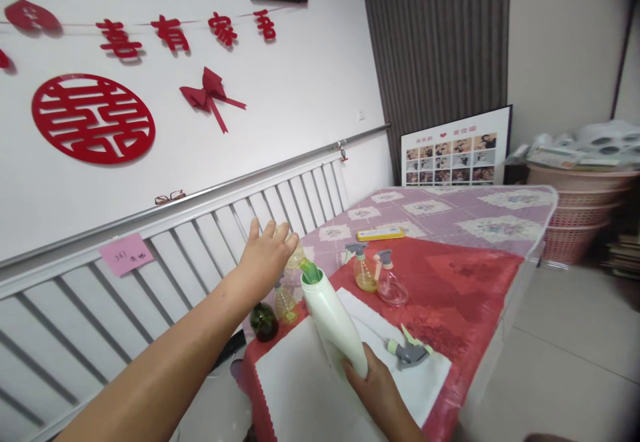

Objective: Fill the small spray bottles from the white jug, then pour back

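My left hand [270,249] is closed round a see-through yellowish bottle [296,259], tipped so its green neck end [310,270] meets the mouth of a white bottle [333,319]. Whether liquid is running between them I cannot tell. Around the lower part of the white bottle my right hand [373,379] is wrapped, keeping it tilted. A loose grey and pale green trigger spray head [410,352] lies on the white cloth [285,379], right of the white bottle. Most of the yellowish bottle is hidden behind my left fingers.
Spray bottles stand nearby: one with yellow liquid [366,275], a pinkish one [393,285], a clear one [286,305] and a dark green one [264,322]. A yellow flat box [381,234] lies beyond the red cloth [450,295]. A radiator [240,232] lines the wall; stacked pink baskets [575,222] stand right.
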Available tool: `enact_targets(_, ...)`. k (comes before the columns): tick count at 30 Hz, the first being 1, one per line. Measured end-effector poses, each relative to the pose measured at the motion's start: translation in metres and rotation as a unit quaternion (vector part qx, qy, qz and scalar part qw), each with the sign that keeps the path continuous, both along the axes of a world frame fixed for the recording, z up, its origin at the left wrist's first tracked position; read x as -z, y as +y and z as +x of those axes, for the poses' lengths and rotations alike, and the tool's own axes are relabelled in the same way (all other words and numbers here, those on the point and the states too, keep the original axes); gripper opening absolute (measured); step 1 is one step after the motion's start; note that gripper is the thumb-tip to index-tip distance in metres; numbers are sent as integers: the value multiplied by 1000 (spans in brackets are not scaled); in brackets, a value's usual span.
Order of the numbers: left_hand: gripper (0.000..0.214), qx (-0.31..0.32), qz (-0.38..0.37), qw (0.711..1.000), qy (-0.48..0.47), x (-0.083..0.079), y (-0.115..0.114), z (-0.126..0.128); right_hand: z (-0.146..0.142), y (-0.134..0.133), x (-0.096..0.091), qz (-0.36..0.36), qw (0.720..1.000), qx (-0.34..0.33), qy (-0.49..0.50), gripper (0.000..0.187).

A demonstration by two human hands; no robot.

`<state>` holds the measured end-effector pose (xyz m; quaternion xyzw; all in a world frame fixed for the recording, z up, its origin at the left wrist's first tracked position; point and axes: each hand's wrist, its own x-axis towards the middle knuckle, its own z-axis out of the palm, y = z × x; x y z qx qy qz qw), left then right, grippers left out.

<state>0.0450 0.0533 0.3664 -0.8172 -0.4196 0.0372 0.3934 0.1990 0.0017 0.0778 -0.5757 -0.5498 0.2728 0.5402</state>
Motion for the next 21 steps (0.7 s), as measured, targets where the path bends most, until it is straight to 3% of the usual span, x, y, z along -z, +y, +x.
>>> enact_targets(13,46,22,22,999,14,3,0,8,0,0,5,5,1000,-9,-22,24)
enact_targets(17,63,-7,-3,1000,-23,6,3,-7,1,0,3,0,1000,-5,-22,27)
enact_targets(21,80,-15,-39,989,-143,30,14,-39,1,1,6,-2,1000,-14,-26,30)
